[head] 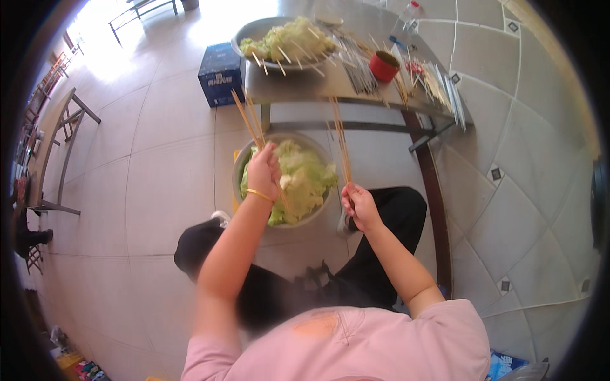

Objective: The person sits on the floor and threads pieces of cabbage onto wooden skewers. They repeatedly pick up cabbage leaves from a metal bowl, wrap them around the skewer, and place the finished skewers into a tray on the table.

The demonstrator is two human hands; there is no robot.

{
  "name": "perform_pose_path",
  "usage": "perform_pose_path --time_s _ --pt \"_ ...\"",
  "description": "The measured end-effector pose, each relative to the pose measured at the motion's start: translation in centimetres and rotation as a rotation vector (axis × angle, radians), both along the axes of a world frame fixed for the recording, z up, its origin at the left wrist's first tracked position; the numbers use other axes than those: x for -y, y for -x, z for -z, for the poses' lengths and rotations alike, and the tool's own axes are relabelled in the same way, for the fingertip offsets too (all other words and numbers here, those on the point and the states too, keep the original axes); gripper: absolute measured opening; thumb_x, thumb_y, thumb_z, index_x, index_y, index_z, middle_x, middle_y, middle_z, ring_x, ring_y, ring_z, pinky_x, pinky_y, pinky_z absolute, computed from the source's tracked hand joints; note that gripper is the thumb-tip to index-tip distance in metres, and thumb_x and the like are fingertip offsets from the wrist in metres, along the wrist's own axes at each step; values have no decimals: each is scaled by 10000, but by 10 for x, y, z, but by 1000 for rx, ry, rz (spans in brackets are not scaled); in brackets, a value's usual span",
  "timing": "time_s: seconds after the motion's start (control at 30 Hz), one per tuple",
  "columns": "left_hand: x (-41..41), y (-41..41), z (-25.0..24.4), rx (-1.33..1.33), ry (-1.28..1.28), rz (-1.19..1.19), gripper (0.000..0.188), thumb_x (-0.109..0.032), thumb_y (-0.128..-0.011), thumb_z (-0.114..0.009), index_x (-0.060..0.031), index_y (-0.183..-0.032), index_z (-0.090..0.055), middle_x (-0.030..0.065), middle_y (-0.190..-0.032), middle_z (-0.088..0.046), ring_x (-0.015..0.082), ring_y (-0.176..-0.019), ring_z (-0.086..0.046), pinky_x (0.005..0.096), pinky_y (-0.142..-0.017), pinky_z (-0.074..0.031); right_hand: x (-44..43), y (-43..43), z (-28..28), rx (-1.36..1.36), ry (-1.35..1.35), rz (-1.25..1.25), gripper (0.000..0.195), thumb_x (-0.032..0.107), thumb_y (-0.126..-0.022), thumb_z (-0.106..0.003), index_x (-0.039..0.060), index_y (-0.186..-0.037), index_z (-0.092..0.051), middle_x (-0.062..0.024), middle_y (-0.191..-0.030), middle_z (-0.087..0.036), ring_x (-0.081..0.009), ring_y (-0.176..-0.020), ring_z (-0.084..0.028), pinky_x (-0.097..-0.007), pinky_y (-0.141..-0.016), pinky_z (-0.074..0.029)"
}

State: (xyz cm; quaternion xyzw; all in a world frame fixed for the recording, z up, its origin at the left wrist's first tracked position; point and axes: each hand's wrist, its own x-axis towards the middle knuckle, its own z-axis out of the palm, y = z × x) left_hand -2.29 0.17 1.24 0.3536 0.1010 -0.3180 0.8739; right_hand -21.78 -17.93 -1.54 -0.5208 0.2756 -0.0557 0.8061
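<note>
My left hand (263,172) is closed around several thin wooden skewers (249,118) above the left part of a round metal basin (239,164). Pale green leafy vegetable pieces, apparently lettuce (305,183), fill that basin, which stands low between my legs. To its right, my right hand (358,205) grips another bundle of wooden skewers (341,143) pointing away from me. On the metal table ahead, a second metal bowl (236,40) holds more leaves (295,40), with pale skewers sticking out over its rim.
The metal table (305,91) also bears a red container (384,66), grey sticks (357,71) and loose skewers (431,85). A blue box (220,78) stands on the floor at its left end. Farther left is a long table (50,138). A plastic bottle (407,13) lies near the top right.
</note>
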Motion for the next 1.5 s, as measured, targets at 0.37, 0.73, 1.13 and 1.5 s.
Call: perform_pose_path --time_s 0.37,0.73,1.13,1.5 --pt "12 25 3 193 -148 218 370 -276 -896 -687 -38 -1170 -612 -70 -747 -481 7 -511 -317 183 -417 -236 -57 43 -19 52 -227 -277 338 338 -1019 -459 50 -877 -563 -7 -598 -501 -61 -472 -386 -186 -454 -313" --pt "9 20 -3 217 -132 279 382 -278 -873 -711 -22 -1147 -639 -92 -640 -425 15 -498 -323 192 -435 -207 -66 33 -25 22 -69 -345 349 348 -1011 -480 29 -954 -608 19 -577 -469 -48 -493 -368 -199 -462 -289" --pt "9 13 -38 260 -114 110 136 -145 -916 -654 -29 -979 -625 -79 -669 -440 1 -520 -342 179 -418 -215 -59 7 -48 39 114 -140 357 336 -1017 -471 34 -1175 -576 28 -716 -517 -40 -594 -439 -180 -544 -357" --pt "17 -8 -40 259 36 177 188 -84 -934 -606 2 -1099 -630 -54 -694 -485 17 -521 -328 182 -450 -235 -9 -23 -74 -57 439 -415 253 255 -999 -495 31 -963 -605 31 -706 -503 -52 -627 -430 -209 -564 -360"
